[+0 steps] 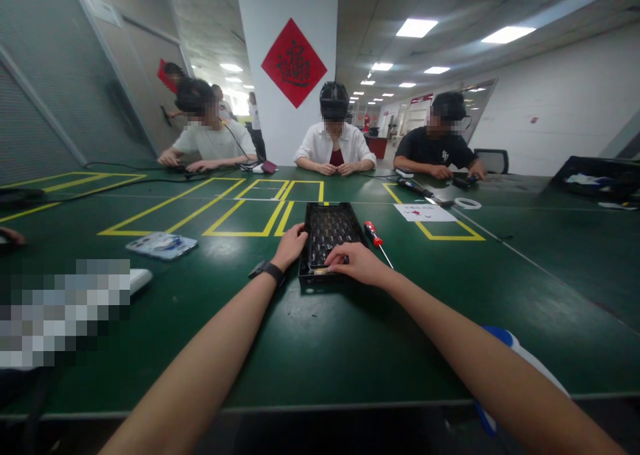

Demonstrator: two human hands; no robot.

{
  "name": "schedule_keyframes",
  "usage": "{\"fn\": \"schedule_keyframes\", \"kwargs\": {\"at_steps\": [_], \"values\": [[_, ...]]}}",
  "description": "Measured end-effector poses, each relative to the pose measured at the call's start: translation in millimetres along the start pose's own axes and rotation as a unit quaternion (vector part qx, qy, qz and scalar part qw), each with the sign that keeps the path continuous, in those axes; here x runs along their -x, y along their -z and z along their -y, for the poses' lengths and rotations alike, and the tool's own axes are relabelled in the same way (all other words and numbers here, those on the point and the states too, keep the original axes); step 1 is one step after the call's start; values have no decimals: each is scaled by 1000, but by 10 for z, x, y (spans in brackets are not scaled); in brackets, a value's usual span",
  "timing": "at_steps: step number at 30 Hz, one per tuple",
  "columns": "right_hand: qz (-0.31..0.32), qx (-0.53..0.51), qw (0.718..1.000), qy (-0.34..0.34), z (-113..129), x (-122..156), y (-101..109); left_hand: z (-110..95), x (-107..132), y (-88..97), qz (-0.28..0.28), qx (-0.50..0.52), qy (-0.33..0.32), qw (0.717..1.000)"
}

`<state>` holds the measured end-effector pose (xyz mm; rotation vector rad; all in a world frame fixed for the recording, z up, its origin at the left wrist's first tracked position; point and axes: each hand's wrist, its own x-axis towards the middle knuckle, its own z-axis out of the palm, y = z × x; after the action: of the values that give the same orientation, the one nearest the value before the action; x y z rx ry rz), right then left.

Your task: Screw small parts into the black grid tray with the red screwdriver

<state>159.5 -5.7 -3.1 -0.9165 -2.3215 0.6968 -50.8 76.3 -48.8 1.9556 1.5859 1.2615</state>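
Observation:
A black rectangular tray [330, 232] with a gridded inside lies on the green table in front of me. My left hand [290, 245], with a dark watch on its wrist, rests closed against the tray's left rim. My right hand [356, 263] lies over the tray's near right corner, its fingers pinched on a small yellowish part at the near edge. A red-handled screwdriver [375, 236] lies just right of the tray, tip pointing towards me.
A phone in a patterned case [161, 245] lies to the left. Yellow tape boxes mark the table [350, 335]. A paper sheet [424, 212] and tape roll [468, 203] lie far right. Three people sit across the table. A blue-white object [505, 338] is near my right elbow.

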Motion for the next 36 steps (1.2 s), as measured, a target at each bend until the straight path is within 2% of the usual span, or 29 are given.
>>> {"fn": "schedule_keyframes", "kwargs": {"at_steps": [30,36], "values": [[-2,-3,1000,-8,16,0,0,-12,2,16,7,-5,4,1000],[3,0,1000,-7,26,8,9,-15,3,14,5,-1,-11,1000]]}}
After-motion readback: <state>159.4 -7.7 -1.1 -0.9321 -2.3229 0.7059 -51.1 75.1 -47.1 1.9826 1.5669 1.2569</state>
